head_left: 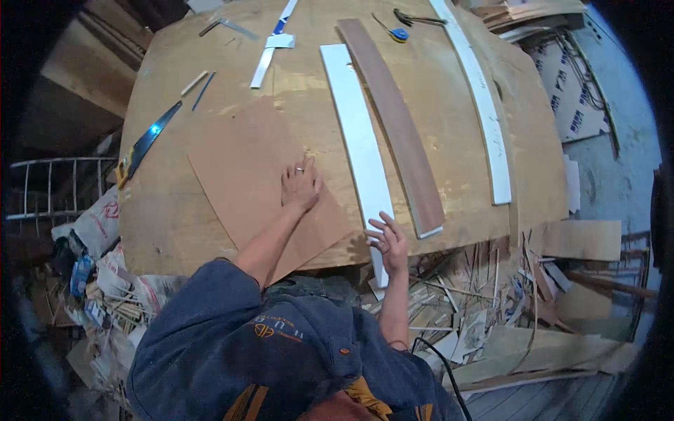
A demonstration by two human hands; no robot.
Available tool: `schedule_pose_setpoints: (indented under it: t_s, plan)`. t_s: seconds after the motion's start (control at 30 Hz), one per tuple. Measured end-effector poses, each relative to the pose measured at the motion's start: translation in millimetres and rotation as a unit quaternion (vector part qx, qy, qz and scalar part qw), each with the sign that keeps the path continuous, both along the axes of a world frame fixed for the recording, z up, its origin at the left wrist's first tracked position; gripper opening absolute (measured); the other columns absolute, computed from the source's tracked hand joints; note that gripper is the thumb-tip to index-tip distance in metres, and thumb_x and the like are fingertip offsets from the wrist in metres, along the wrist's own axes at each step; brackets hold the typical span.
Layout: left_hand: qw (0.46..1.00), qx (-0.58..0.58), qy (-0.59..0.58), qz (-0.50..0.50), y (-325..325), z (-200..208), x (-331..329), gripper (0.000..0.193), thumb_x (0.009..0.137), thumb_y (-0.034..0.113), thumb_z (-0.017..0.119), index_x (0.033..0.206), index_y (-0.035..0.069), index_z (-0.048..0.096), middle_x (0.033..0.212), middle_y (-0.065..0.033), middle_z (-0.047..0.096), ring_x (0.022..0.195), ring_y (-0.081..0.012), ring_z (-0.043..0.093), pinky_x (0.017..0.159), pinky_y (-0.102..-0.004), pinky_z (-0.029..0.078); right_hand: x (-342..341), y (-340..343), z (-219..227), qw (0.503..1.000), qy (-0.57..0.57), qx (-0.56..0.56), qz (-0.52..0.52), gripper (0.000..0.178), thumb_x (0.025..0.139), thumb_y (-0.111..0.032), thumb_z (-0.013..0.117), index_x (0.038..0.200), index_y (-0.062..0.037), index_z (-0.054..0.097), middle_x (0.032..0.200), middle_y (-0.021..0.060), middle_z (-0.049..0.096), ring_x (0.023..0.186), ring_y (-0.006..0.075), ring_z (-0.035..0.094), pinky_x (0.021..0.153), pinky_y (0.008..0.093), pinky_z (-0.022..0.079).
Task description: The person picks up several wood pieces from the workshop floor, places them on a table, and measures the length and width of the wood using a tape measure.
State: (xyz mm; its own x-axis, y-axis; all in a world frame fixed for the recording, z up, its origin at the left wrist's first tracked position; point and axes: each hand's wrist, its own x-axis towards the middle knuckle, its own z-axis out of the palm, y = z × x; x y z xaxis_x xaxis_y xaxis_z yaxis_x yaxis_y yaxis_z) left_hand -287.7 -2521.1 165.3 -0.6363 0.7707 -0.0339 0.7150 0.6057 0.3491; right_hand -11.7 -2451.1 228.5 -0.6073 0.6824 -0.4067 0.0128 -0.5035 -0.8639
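As spread left hand (301,188) touches sheet (246,158) | right hand (390,244) half-open at white board (358,140) | grip, sack (100,219) contents unclear

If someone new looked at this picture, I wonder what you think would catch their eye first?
Probably the bright white board near the middle of the wooden table, with the right hand by its near end. The brown sheet to its left, under the left hand, likely comes next. The yellow-handled saw also stands out at the table's left edge.
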Motion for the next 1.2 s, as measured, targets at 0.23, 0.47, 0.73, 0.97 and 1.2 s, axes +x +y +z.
schedule_pose_setpoints:
  t_s: [0.23, 0.47, 0.73, 0.97, 1.2]
  plan:
    - [1.000, 0.017, 0.016, -0.012, 13, -12, -12, 0.059, 0.090, 0.035, 0.055, 0.141, 0.009, 0.043, 0.148, -0.0146, 0.037, 0.141, -0.0296, 0.030, 0.115, -0.0491, 0.021, -130, 201, 3, 0.997, 0.074, -0.012, 0.006, 0.049, 0.098, -0.025, 0.054, 0.140, -0.0026, 0.043, 0.117, 0.0144, 0.064, 0.094, 0.0218, 0.066, 0.073, 0.0313, 0.053]
    - [1.000, 0.027, -0.002, 0.008, 11, -13, -13, 0.060, 0.083, 0.031, 0.062, 0.138, 0.010, 0.048, 0.148, -0.0139, 0.037, 0.139, -0.0306, 0.032, 0.114, -0.0507, 0.023, -309, 437, -41, 0.983, 0.044, 0.095, -0.149, 0.044, 0.094, -0.027, 0.059, 0.129, -0.0013, 0.054, 0.105, 0.0104, 0.065, 0.087, 0.0174, 0.063, 0.066, 0.0281, 0.049]
    - [1.000, 0.004, -0.013, 0.018, 15, -8, -20, 0.059, 0.080, 0.030, 0.065, 0.134, 0.011, 0.053, 0.145, -0.0133, 0.042, 0.136, -0.0295, 0.037, 0.112, -0.0508, 0.027, -408, 582, -111, 0.735, -0.351, 0.577, -0.059, 0.060, 0.081, -0.044, 0.069, 0.127, -0.0057, 0.061, 0.123, 0.0192, 0.064, 0.112, 0.0367, 0.060, 0.097, 0.0424, 0.046]
    - [0.999, 0.022, -0.008, 0.024, 15, -8, -22, 0.055, 0.077, 0.029, 0.067, 0.129, 0.013, 0.059, 0.140, -0.0116, 0.050, 0.131, -0.0272, 0.044, 0.111, -0.0484, 0.029, -448, 607, -116, 0.585, -0.448, 0.675, 0.018, 0.077, 0.076, -0.054, 0.071, 0.137, -0.0094, 0.054, 0.141, 0.0177, 0.051, 0.127, 0.0368, 0.050, 0.108, 0.0407, 0.037]
    - [0.999, 0.041, -0.012, 0.022, 14, -12, -24, 0.052, 0.078, 0.029, 0.067, 0.127, 0.013, 0.060, 0.138, -0.0112, 0.051, 0.131, -0.0270, 0.045, 0.110, -0.0480, 0.030, -455, 623, -99, 0.651, -0.465, 0.586, 0.128, 0.072, 0.076, -0.050, 0.074, 0.132, -0.0074, 0.056, 0.124, 0.0213, 0.062, 0.119, 0.0341, 0.058, 0.100, 0.0429, 0.044]
